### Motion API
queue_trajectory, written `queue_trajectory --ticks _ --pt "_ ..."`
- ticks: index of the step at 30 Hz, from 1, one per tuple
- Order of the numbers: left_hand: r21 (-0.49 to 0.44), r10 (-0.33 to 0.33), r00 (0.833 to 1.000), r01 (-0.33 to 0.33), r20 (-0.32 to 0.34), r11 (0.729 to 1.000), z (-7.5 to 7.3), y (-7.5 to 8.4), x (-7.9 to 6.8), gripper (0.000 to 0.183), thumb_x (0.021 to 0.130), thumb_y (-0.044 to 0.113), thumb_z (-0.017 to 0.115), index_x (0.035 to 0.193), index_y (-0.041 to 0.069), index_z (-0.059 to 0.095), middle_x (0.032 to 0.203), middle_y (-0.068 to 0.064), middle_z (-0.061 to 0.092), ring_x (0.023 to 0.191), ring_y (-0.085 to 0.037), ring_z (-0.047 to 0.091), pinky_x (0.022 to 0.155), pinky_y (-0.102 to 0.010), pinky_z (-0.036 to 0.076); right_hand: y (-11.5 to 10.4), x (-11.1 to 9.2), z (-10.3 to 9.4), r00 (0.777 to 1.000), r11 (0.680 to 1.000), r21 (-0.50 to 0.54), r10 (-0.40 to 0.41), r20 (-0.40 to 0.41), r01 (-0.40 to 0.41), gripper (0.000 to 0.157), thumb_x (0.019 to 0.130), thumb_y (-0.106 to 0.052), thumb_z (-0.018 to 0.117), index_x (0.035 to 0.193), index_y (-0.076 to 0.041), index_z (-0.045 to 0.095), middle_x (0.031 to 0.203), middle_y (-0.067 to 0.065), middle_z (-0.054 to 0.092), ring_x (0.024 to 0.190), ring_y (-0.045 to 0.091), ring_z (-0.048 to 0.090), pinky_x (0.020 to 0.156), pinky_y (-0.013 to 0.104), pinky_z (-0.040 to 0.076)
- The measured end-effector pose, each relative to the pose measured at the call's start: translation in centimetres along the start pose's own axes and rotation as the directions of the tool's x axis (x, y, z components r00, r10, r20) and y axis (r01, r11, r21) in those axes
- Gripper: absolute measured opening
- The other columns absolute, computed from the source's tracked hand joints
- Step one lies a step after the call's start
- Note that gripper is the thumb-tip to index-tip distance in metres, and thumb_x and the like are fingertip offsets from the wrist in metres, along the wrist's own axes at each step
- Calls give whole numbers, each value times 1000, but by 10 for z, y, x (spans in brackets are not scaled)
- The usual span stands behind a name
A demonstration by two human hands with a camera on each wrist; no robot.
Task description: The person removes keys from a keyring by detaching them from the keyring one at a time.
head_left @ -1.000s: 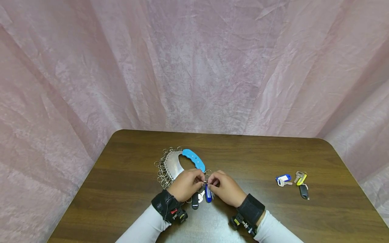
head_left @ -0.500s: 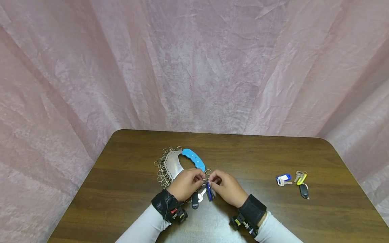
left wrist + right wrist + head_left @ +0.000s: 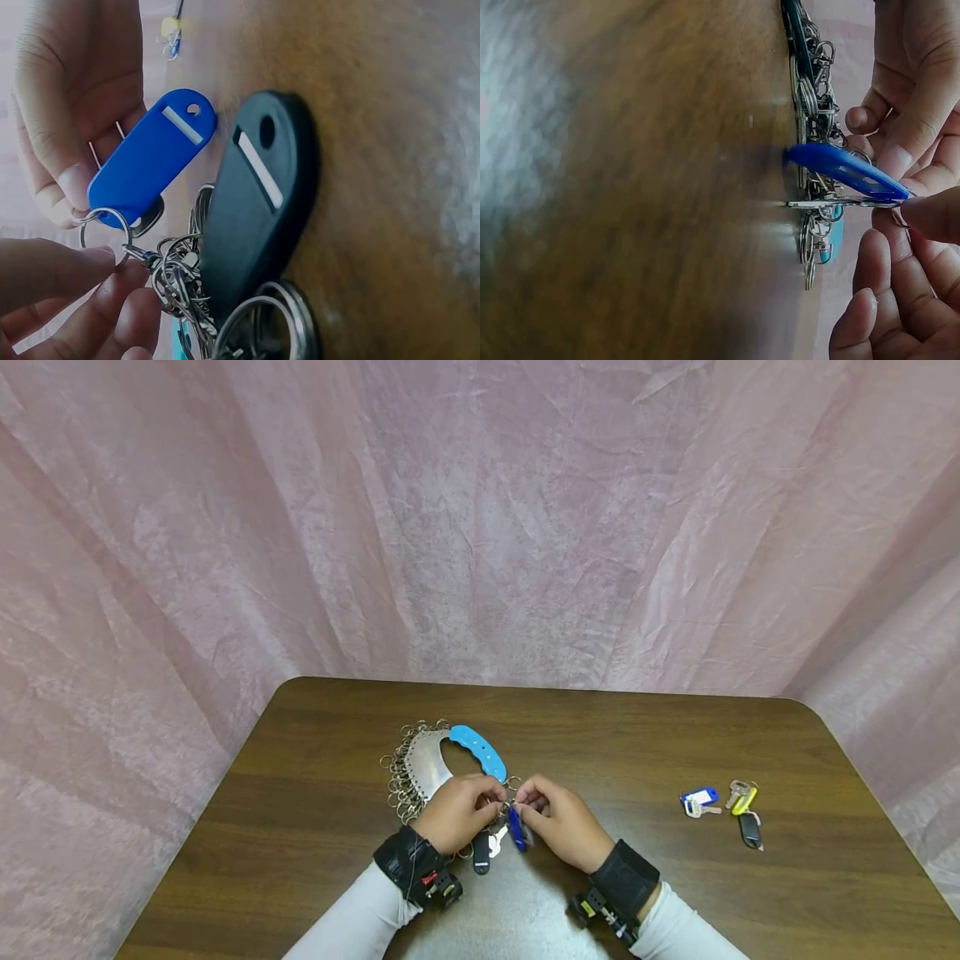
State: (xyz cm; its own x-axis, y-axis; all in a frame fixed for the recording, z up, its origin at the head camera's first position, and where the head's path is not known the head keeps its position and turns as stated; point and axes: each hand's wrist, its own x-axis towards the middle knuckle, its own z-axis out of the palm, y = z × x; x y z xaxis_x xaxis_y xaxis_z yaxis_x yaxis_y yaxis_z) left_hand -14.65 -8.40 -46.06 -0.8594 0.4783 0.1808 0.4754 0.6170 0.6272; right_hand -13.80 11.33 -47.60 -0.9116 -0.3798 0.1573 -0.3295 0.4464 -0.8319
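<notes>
My left hand [image 3: 457,814] pinches a split ring [image 3: 84,238] between thumb and fingers. From the other side, my right hand [image 3: 562,818] pinches the same ring at its edge. A blue key tag [image 3: 150,161] hangs on this ring, and a silver key [image 3: 817,203] shows beside it. Below the left thumb, a metal clasp [image 3: 142,255] runs from the ring to a cluster of rings. A black key tag [image 3: 259,202] and another key [image 3: 496,842] lie near the left hand. Behind it is a curved metal plate [image 3: 427,764] with a light-blue handle [image 3: 478,753].
Many rings [image 3: 401,789] with clasps fringe the plate's left edge. Off to the right lie a blue tag [image 3: 701,796] with a key, a yellow tag [image 3: 745,802] with keys and a black tag [image 3: 750,832]. A pink curtain [image 3: 480,527] hangs behind the wooden table [image 3: 615,735].
The blue key tag has turned from its label side past its edge and now tilts, its lower end towards the right. My right hand has shifted slightly; the left has stayed in place.
</notes>
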Motion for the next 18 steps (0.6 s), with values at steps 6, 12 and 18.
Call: queue_trajectory --ticks 6,12,18 --pt "10 -5 1000 5 -9 1000 3 -4 1 10 83 8 66 88 17 65 80 10 55 68 -3 51 60 -19 44 -3 0 0 1000 1000 27 -13 -3 13 8 89 -11 64 91 -15 58 83 -7 59 74 12 57 63 27 48" --pt "-9 2 1000 -3 -27 1000 4 -4 1 9 84 8 67 88 17 65 81 9 56 69 -2 52 61 -19 45 -6 1 -1 1000 998 54 14 6 -15 6 90 -11 64 91 -13 59 82 -6 59 74 13 57 62 26 49" --pt "-71 -6 999 4 -38 997 5 -6 1 12 84 7 68 89 17 64 85 5 63 73 -2 56 65 -20 48 -6 0 0 1000 998 57 -7 -10 8 5 90 -13 64 92 -11 59 82 -5 60 74 12 57 63 27 49"
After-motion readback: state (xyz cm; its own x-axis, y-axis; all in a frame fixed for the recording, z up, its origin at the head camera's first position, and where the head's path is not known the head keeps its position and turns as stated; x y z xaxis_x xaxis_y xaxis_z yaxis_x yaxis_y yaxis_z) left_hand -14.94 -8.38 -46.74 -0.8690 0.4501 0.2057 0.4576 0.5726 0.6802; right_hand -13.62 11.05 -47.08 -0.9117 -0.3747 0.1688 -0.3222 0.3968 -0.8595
